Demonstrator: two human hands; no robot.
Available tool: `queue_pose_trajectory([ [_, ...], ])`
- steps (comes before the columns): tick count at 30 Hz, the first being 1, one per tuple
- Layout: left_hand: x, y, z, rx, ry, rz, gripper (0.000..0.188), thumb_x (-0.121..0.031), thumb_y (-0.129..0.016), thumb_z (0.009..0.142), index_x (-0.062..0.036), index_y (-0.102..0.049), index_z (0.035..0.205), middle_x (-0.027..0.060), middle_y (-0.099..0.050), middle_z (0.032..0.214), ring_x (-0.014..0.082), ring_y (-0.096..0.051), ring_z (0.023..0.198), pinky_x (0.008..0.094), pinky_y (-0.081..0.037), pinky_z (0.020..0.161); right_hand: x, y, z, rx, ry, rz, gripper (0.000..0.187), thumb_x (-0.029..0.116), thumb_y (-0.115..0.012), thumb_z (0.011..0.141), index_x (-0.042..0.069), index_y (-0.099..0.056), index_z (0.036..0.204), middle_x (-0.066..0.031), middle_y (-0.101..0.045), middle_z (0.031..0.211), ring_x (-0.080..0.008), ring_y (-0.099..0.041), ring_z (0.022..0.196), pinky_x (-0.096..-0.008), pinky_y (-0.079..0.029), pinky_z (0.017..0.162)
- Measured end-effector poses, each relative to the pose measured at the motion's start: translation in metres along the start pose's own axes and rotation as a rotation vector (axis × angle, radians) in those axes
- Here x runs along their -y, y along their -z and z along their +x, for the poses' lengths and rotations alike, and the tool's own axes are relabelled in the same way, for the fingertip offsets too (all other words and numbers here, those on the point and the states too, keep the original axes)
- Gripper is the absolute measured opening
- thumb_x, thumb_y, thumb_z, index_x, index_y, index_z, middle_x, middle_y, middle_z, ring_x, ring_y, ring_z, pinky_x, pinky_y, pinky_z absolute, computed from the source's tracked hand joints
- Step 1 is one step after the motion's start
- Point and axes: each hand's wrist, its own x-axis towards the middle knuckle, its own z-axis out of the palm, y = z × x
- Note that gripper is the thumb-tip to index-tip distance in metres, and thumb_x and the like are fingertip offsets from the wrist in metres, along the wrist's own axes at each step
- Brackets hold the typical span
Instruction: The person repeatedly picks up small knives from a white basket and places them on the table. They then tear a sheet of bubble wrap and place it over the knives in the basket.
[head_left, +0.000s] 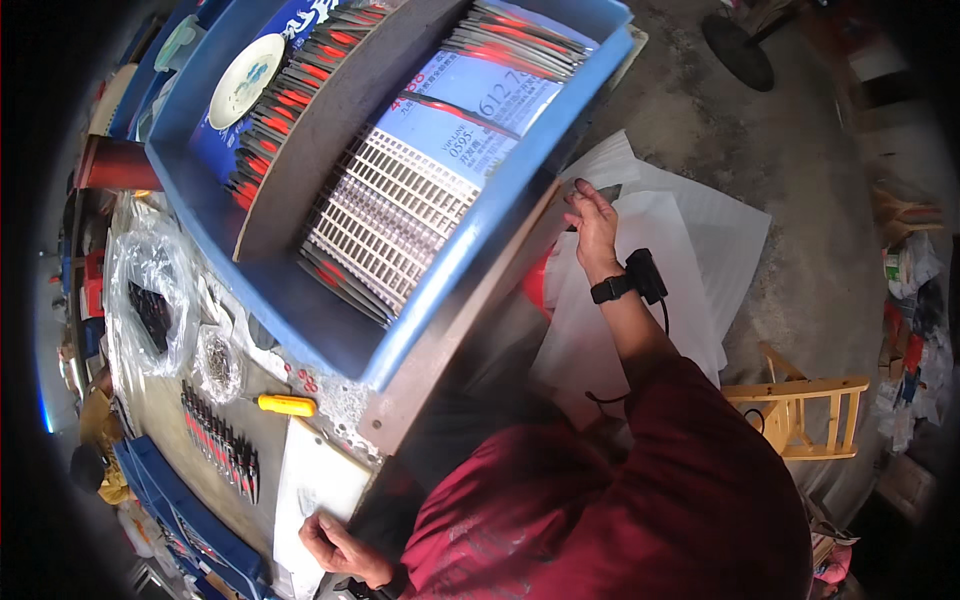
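My left hand is closed, fingers curled together, at the near end of a white board. A small clear piece lies by its fingertips; whether anything is pinched in them is hidden. My right hand reaches out beside the right edge of a large blue tray, thumb and fingers drawn together near something dark that I cannot make out. A dark watch and a black device with a cable sit at that wrist. Slim grey-and-red pieces fill parts of the tray, beside a white slotted rack.
A curved divider splits the tray; an oval dish lies inside. On the table are a yellow-handled tool, red rings, several black-and-red pieces and plastic bags. White sheets and a wooden stool are at right.
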Motion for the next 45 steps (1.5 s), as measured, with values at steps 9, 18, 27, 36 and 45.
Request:
queue_pose_trajectory([
  [9,0.012,0.003,-0.003,-0.027,-0.042,-0.166,0.009,-0.002,-0.050,0.084,0.0048,-0.052,0.089,0.0070,-0.050,0.083,0.0146,-0.046,0.075,0.0254,-0.039,0.072,0.099,-0.006,-0.049,-0.004,0.117,0.059,0.037,0.006,-0.052,0.077,-0.007,-0.048,0.111,-0.0105,-0.054,0.102,-0.0144,-0.055,0.082,-0.0229,-0.046,0.065],
  [18,0.016,0.011,-0.003,-0.056,0.033,-0.366,0.012,-0.002,-0.049,0.085,0.0050,-0.052,0.094,0.0071,-0.051,0.088,0.0133,-0.047,0.080,0.0246,-0.039,0.074,0.171,-0.018,-0.113,0.171,0.468,-0.199,0.036,0.001,-0.047,0.080,-0.010,-0.046,0.114,-0.0118,-0.051,0.107,-0.0137,-0.055,0.087,-0.0232,-0.045,0.071],
  [27,-0.074,0.010,-0.011,0.438,-0.354,-0.460,0.024,0.005,-0.052,0.075,0.0031,-0.049,0.099,0.0072,-0.049,0.092,0.0138,-0.048,0.079,0.0244,-0.040,0.072,0.232,-0.061,-0.223,0.580,0.717,-0.453,0.038,-0.007,-0.047,0.077,-0.009,-0.045,0.115,-0.0108,-0.046,0.105,-0.0151,-0.054,0.090,-0.0226,-0.044,0.072],
  [36,-0.123,-0.044,-0.016,0.561,-0.459,-0.585,0.045,-0.001,-0.053,0.080,0.0020,-0.039,0.123,0.0121,-0.056,0.107,0.0163,-0.056,0.089,0.0249,-0.045,0.076,0.237,-0.089,-0.311,1.009,0.817,-0.417,0.037,-0.004,-0.053,0.075,-0.006,-0.049,0.112,-0.0134,-0.052,0.095,-0.0185,-0.057,0.084,-0.0267,-0.047,0.073],
  [45,-0.087,-0.030,0.025,0.586,0.242,-1.234,0.019,-0.011,-0.049,0.086,-0.0006,-0.055,0.101,-0.0022,-0.055,0.076,0.0047,-0.047,0.064,0.0183,-0.038,0.057,0.224,-0.091,-0.213,0.416,0.976,-0.355,0.036,0.010,-0.057,0.078,-0.004,-0.049,0.110,-0.0124,-0.053,0.104,-0.0200,-0.054,0.090,-0.0271,-0.043,0.077],
])
